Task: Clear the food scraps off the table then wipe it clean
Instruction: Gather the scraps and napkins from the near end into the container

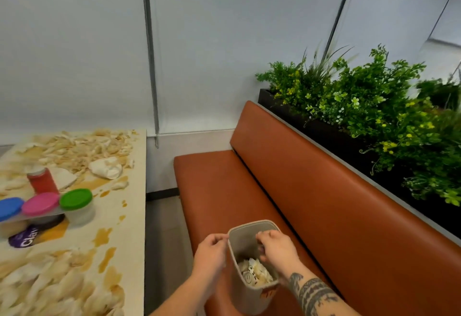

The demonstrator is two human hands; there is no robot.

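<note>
- I have both hands on a small grey bin (252, 288) that sits on the orange bench seat (219, 191), near and right of the table (129, 215).
- My left hand (210, 253) has its grip pinching the bin's left rim; my right hand (277, 248) curls over the right rim, fingers hooked on the edge.
- The bin already holds some pale scraps in its bottom, along with a scrap of paper with a drawn face.
- To do this step well, I judge I should keep the bin upright, lift it by both rims evenly and bring it to the table's near right edge, so scraps can be swept straight in.
- The food scraps (74, 148) are pale, thin, curled flakes, piled thick at the far end of the table and again at the near left corner.
- Brownish-orange sauce smears run between the piles along the right edge.
- Jars with blue, pink and green lids (76, 198) and a red bottle (41, 181) stand amid the mess; I'd work around them.
</note>
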